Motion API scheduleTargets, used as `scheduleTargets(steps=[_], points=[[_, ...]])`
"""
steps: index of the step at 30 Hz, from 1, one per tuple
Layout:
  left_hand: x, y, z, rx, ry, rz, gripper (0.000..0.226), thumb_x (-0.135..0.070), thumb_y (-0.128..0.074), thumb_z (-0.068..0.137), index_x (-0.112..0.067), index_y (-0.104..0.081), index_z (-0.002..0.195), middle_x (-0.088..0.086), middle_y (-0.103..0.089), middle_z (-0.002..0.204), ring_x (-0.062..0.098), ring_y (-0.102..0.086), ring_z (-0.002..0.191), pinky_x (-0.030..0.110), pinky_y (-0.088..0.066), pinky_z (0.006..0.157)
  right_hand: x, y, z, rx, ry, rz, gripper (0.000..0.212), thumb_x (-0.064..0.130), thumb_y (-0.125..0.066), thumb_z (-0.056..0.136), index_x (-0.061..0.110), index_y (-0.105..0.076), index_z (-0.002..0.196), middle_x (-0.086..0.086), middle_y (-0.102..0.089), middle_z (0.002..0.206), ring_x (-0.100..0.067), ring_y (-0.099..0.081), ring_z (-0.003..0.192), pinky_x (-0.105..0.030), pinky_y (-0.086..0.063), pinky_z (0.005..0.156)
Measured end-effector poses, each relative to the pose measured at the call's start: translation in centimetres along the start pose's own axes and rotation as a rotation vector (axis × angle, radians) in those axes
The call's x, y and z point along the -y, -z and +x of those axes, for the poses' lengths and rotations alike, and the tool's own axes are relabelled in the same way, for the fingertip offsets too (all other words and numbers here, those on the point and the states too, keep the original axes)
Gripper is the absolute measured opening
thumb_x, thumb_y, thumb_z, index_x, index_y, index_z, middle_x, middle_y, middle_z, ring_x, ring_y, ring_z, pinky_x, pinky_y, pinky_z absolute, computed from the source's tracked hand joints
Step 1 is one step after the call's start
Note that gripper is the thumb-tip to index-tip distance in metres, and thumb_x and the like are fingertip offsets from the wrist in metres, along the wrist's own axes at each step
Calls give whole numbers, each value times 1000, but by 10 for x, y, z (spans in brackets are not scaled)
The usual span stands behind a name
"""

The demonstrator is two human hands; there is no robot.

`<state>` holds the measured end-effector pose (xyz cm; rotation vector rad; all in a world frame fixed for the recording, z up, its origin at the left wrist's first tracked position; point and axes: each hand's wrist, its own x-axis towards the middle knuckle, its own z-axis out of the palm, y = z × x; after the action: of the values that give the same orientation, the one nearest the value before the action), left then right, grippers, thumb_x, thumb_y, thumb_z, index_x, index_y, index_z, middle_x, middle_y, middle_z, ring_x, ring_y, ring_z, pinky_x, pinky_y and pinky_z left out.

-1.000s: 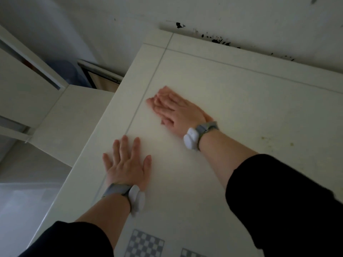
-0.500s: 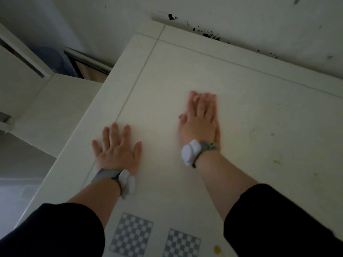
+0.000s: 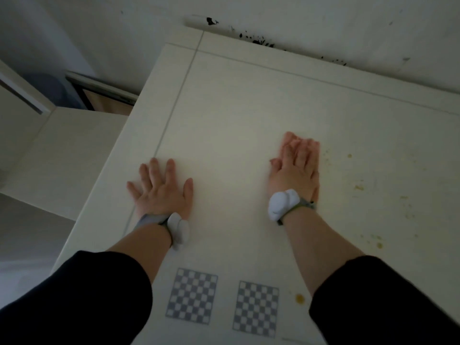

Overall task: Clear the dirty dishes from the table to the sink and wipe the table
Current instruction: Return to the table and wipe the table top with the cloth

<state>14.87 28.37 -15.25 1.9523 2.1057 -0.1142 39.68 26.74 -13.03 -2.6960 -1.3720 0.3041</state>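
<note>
- At nine o'clock the bench (image 3: 224,115) ends in its left edge, with a lower pale surface beyond. We see no dishes on it, and the sink is out of view. We therefore judge the clearing done and the wiping in hand.
- The left hand (image 3: 159,190) lies flat just inside that edge, fingers straight and spread, holding nothing. We read it as a prop that steadies the body while the other arm works.
- Two checkered squares (image 3: 191,295) lie flat on the bench at six o'clock, between the forearms. They look like fixed markers rather than anything to clear.
- The right hand (image 3: 296,165) presses palm-down near the middle of the bench, fingers straight, close together and pointing to twelve o'clock. A darker strip runs along its outer edge, but we cannot tell whether a cloth lies under the palm. Closed fingers give a broad wiping face, which we think explains the pose.
- Yellow spots (image 3: 359,187) speckle the bench at three o'clock of the right hand, and one larger drop (image 3: 300,298) sits at six o'clock of it, beside the sleeve. We judge this side not yet wiped.
</note>
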Motion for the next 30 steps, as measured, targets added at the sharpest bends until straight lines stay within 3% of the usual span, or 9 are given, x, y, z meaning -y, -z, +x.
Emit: scheduleTargets(steps=[3, 9, 11, 12, 15, 18, 20, 24, 30], points=[[0, 1, 0, 23, -14, -15, 75, -64, -14, 84, -28, -4, 149, 5, 2, 160, 30, 5, 147, 59, 1, 114, 39, -20, -62, -40, 96, 23, 64, 38, -34, 94, 30, -7, 152, -2, -3, 161, -29, -2, 148, -45, -9, 119], [-1, 2, -2, -18, -30, -6, 73, -63, -15, 86, -26, -9, 149, 8, -2, 160, 31, 1, 147, 60, -2, 114, -5, -20, -141, 105, 790, -55, 57, 42, -34, 94, 35, -20, 149, 6, -17, 159, -22, -12, 148, -44, -22, 117], [-1, 3, -2, -32, -29, -4, 72, -62, -15, 87, -26, -10, 149, 9, -4, 160, 32, 1, 147, 61, -3, 114, -35, -11, -114, 68, 753, -94, 54, 40, -37, 94, 36, -28, 147, 7, -21, 158, -21, -14, 147, -40, -24, 117], [-1, 4, -2, -34, -32, -5, 72, -62, -15, 88, -25, -10, 149, 9, -4, 159, 32, 0, 147, 61, -3, 113, -47, -6, -99, 54, 630, -101, 53, 40, -38, 94, 36, -29, 146, 7, -19, 158, -20, -11, 148, -39, -24, 116], [1, 3, -2, -31, -46, -3, 73, -62, -17, 88, -24, -10, 149, 11, -4, 159, 33, 1, 147, 62, -3, 113, -50, -2, -68, 86, 215, -75, 55, 43, -33, 97, 39, -16, 149, 9, 4, 161, -20, 4, 148, -40, -14, 119], [1, 4, 0, 6, -50, 18, 75, -65, -17, 87, -25, -6, 150, 10, 1, 160, 33, 5, 147, 62, -1, 113, -17, -19, -87, 84, 98, -25, 63, 42, -32, 96, 37, 0, 150, 5, 12, 160, -26, 10, 147, -43, -2, 118], [2, 8, 1, 74, -67, 26, 78, -66, -21, 87, -26, 0, 150, 8, 8, 160, 32, 10, 147, 61, 2, 113, 1, -29, -132, 73, 215, 11, 68, 39, -34, 94, 35, 4, 151, 3, 8, 161, -27, 9, 148, -44, -3, 118], [2, 24, 2, 225, -28, 3, 84, -63, -35, 88, -26, 7, 151, 6, 14, 159, 29, 13, 147, 60, 3, 115, 1, -36, -232, 94, 572, -57, 63, 40, -38, 91, 31, -17, 151, 1, -14, 160, -30, -12, 147, -47, -16, 118], [-41, 12, -87, 208, -190, -24, 75, -48, -38, 93, -27, 6, 150, 5, 12, 160, 28, 13, 147, 55, 3, 116, -104, -14, -257, 119, 972, -205, 51, 40, -44, 90, 37, -39, 141, 5, -31, 154, -23, -24, 145, -44, -18, 116]])
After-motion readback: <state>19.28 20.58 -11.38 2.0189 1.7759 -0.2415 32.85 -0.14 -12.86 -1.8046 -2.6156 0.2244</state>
